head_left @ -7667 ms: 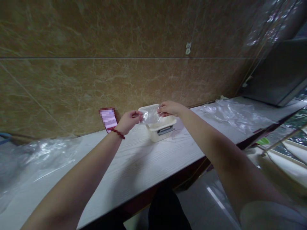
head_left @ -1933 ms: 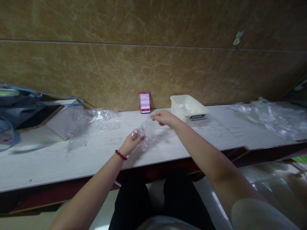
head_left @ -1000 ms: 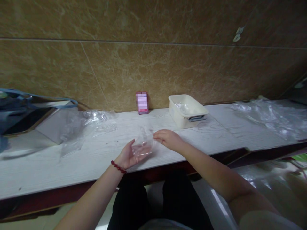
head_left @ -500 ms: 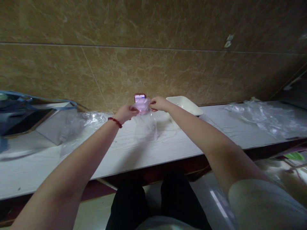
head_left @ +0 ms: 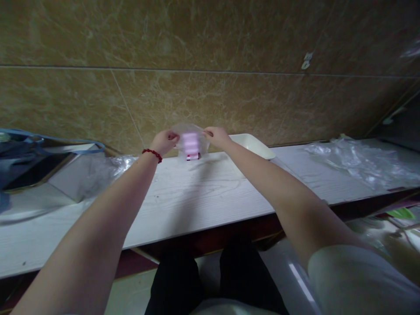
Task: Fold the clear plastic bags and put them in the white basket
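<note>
Between my hands a clear plastic bag (head_left: 205, 146) is stretched, raised in front of a lit phone screen (head_left: 190, 143). The phone stands against the wall and shows blurred and pinkish through the film. My left hand (head_left: 164, 142), below a red bead bracelet (head_left: 152, 153), pinches the bag's left side. On the other side my right hand (head_left: 216, 135) pinches the bag's right edge with closed fingertips. Just right of that hand sits a white tray (head_left: 254, 146), partly hidden behind my forearm.
On the white shelf (head_left: 216, 192), clear plastic bags (head_left: 361, 162) lie to the right and more plastic film (head_left: 123, 165) to the left. A white box (head_left: 70, 175) with a dark phone-like slab (head_left: 39, 170) stands at far left. A marbled wall (head_left: 197, 96) rises behind.
The bag has gone from hanging down over the shelf to being lifted up in front of the phone. Both hands have risen slightly, the left also moving left, so they are farther apart.
</note>
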The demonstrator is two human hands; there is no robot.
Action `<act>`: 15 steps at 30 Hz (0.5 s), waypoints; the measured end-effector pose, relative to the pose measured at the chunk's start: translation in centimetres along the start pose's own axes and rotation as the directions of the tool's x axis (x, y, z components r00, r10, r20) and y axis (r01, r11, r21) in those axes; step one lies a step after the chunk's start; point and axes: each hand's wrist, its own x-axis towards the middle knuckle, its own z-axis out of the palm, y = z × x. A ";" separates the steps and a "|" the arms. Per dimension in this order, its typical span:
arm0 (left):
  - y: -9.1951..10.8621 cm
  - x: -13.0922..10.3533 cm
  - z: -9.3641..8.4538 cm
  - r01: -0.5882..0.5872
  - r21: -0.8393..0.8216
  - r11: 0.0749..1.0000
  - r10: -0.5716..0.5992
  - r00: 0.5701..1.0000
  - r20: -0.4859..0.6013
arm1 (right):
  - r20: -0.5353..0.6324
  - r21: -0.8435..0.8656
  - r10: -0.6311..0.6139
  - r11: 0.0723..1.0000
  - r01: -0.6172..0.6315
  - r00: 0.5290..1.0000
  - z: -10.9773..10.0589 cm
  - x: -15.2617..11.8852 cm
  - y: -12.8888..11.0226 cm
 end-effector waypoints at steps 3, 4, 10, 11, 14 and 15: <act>0.0 -2.6 1.4 -0.020 0.085 0.996 0.022 0.999 -0.023 | 0.044 0.044 -0.026 0.999 0.024 0.999 1.2 -2.8 0.1; -0.2 -3.8 2.2 -0.052 0.098 0.994 0.054 0.998 -0.015 | 0.074 0.047 -0.029 0.999 0.025 0.997 1.7 -4.0 0.1; -2.7 -11.7 8.4 -0.242 0.068 0.968 0.235 0.967 0.095 | 0.275 0.020 -0.096 0.995 0.094 0.957 5.9 -13.1 -0.2; -3.0 -12.9 9.3 -0.260 0.064 0.964 0.249 0.958 0.145 | 0.298 0.001 -0.085 0.996 0.089 0.951 6.5 -14.6 -0.4; -3.3 -15.8 10.5 -0.287 0.097 0.953 0.250 0.926 0.284 | 0.357 -0.092 -0.025 0.994 0.061 0.934 7.5 -18.1 -1.2; -3.2 -16.6 10.4 -0.286 0.115 0.951 0.240 0.920 0.309 | 0.373 -0.115 -0.009 0.992 0.056 0.928 7.5 -19.0 -1.5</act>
